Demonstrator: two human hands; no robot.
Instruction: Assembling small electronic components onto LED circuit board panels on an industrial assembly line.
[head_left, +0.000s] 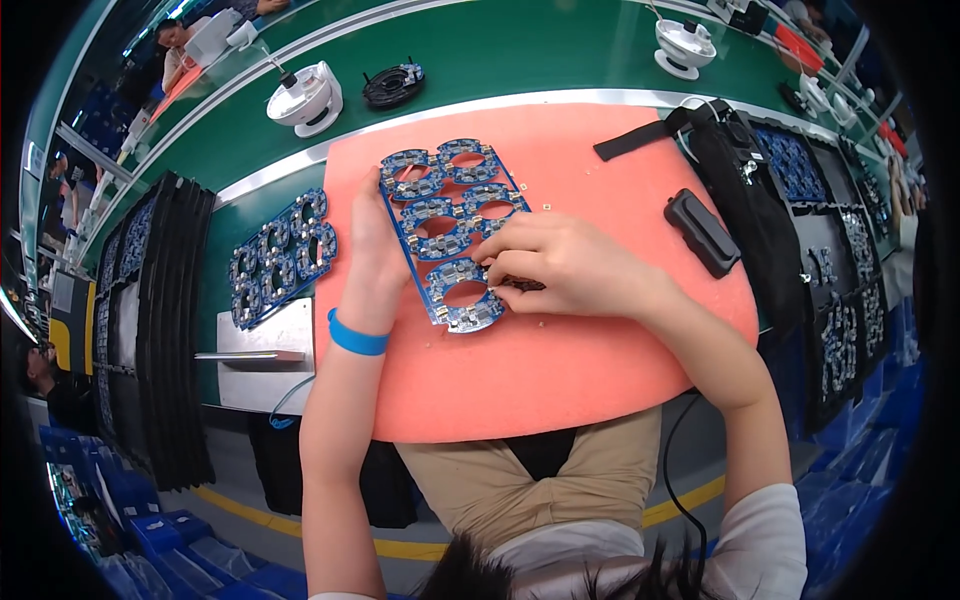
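Across the middle of the salmon-pink mat point(600, 360), toward its far-left corner, a blue panel of ring-shaped circuit boards point(452, 230), left hand point(372, 262) pressed flat along its left edge, right hand point(560, 265) with fingertips pinched together on its near-right ring.

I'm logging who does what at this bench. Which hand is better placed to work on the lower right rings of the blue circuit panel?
Probably the right hand: its fingertips already rest on the lower right edge of the blue circuit panel, on the orange mat. The left hand lies flat along the panel's left edge, steadying it.
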